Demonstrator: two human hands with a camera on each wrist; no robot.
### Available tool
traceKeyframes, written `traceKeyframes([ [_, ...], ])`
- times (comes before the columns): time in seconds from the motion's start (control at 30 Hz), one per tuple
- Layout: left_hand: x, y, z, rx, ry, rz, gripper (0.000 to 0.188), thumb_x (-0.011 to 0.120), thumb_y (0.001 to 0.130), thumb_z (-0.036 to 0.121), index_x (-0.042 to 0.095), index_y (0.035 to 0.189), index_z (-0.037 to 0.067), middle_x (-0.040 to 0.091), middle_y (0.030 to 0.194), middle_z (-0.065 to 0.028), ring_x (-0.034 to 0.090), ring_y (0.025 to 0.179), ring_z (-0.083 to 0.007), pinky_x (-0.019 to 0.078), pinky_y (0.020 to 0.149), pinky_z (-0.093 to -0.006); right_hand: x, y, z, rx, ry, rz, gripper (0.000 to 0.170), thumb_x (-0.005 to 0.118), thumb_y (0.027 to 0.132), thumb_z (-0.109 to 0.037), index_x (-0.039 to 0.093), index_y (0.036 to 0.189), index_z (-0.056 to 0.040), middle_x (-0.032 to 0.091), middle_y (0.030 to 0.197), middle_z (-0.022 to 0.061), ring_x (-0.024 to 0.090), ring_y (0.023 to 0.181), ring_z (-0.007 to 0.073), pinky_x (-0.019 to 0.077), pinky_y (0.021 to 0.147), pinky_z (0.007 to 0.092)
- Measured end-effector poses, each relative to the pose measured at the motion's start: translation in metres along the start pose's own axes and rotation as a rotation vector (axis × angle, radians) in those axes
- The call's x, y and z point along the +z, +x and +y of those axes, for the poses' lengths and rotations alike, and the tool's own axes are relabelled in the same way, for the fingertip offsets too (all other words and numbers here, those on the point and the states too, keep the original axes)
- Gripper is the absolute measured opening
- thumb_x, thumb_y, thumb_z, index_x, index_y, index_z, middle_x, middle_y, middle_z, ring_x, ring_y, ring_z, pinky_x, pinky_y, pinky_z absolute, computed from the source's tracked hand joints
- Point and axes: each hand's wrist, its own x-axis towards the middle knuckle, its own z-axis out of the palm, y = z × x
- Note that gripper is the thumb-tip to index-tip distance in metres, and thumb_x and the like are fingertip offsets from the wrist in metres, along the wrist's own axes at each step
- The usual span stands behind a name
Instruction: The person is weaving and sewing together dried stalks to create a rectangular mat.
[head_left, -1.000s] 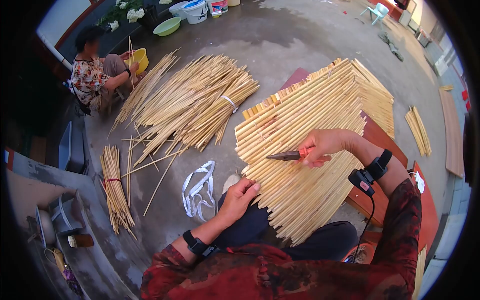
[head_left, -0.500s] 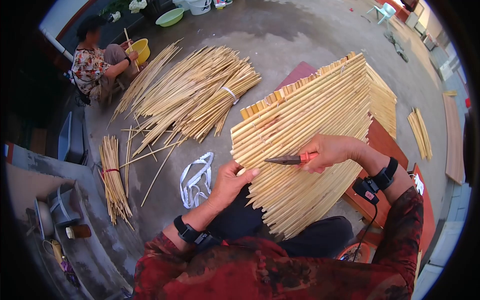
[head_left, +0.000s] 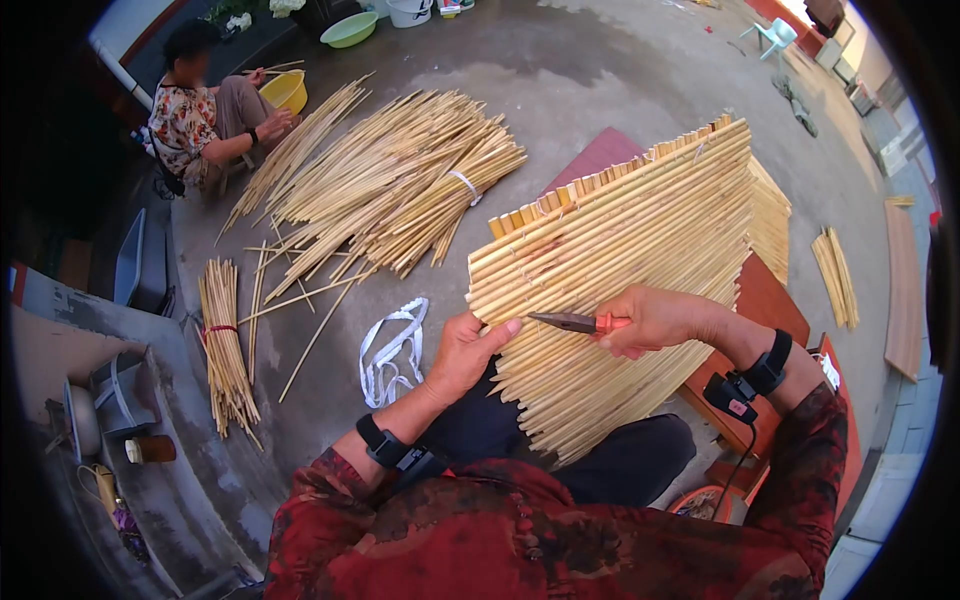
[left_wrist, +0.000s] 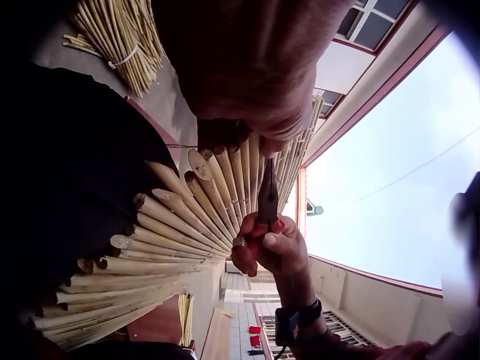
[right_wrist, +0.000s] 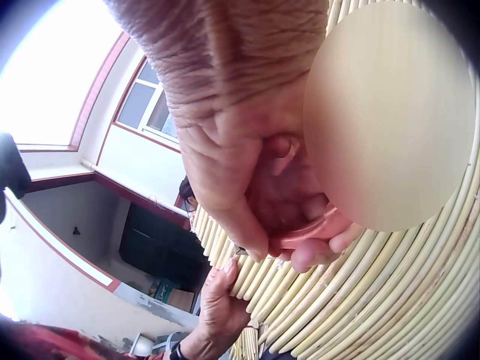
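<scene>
A mat of pale stalks (head_left: 620,235), bound side by side with thin ties, lies tilted over the wearer's lap. The left hand (head_left: 462,358) grips its left edge, thumb on top and the other fingers hidden beneath. Needle-nose pliers (head_left: 566,321) with red handles are held in the right hand (head_left: 652,320), over the mat, their tip pointing left close to the left thumb. In the left wrist view the dark pliers (left_wrist: 268,196) reach up toward the left hand (left_wrist: 255,82), above the fanned, slanting stalk ends (left_wrist: 161,199). Fingers wrap the red handle (right_wrist: 319,231) in the right wrist view.
Loose stalks (head_left: 380,180) spread on the ground beyond, with a tied bundle (head_left: 222,350) at left. White strapping (head_left: 393,355) lies near the left hand. Another person (head_left: 190,120) sits by a yellow basin (head_left: 287,92). Reddish boards (head_left: 765,310) lie under the mat's right side.
The left hand has moved up along the mat's edge, and the pliers' tip is now near its thumb. The right hand has dropped slightly. The seated person's arms have shifted.
</scene>
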Motion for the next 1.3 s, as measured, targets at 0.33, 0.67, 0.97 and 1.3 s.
traceKeyframes([
  [0.33, 0.000, 0.003, -0.001, 0.010, -0.036, -0.018, 0.029, 0.058, 0.084, 0.009, 0.056, 0.110, -0.001, 0.060, 0.103, -0.0024, 0.053, 0.092, -0.0080, 0.0423, 0.081, -0.0233, 0.010, -0.006, 0.000, 0.008, -0.010, 0.056, 0.020, 0.055, 0.085, -0.021, 0.055, 0.092, -0.0030, 0.055, 0.062, 0.0012, 0.049, 0.049, 0.0066, 0.0370, 0.043, 0.0194],
  [0.67, 0.001, 0.007, 0.004, 0.014, 0.003, -0.039, 0.028, 0.057, 0.084, 0.010, 0.056, 0.109, -0.002, 0.060, 0.102, -0.0037, 0.053, 0.092, -0.0089, 0.0425, 0.081, -0.0240, 0.019, -0.019, -0.001, -0.033, -0.083, 0.047, 0.017, 0.053, 0.085, -0.020, 0.054, 0.087, -0.0031, 0.054, 0.063, 0.0020, 0.052, 0.054, 0.0104, 0.0418, 0.048, 0.0248],
  [0.97, -0.009, 0.019, 0.001, -0.039, -0.082, -0.018, 0.031, 0.057, 0.083, 0.009, 0.054, 0.112, -0.002, 0.060, 0.105, -0.0072, 0.057, 0.092, -0.0120, 0.0446, 0.082, -0.0267, 0.073, -0.063, 0.010, -0.166, -0.234, -0.079, 0.018, 0.058, 0.082, -0.022, 0.055, 0.088, -0.0053, 0.054, 0.063, 0.0048, 0.053, 0.058, 0.0154, 0.0429, 0.055, 0.0296],
  [1.3, -0.011, 0.019, -0.004, -0.051, -0.086, -0.054, 0.033, 0.058, 0.083, 0.012, 0.053, 0.112, -0.002, 0.059, 0.106, -0.0070, 0.055, 0.094, -0.0127, 0.0432, 0.084, -0.0263, 0.100, -0.066, 0.031, -0.175, -0.644, 0.232, 0.028, 0.062, 0.074, -0.027, 0.056, 0.096, -0.0094, 0.057, 0.080, 0.0109, 0.058, 0.077, 0.0289, 0.0448, 0.067, 0.0378],
])
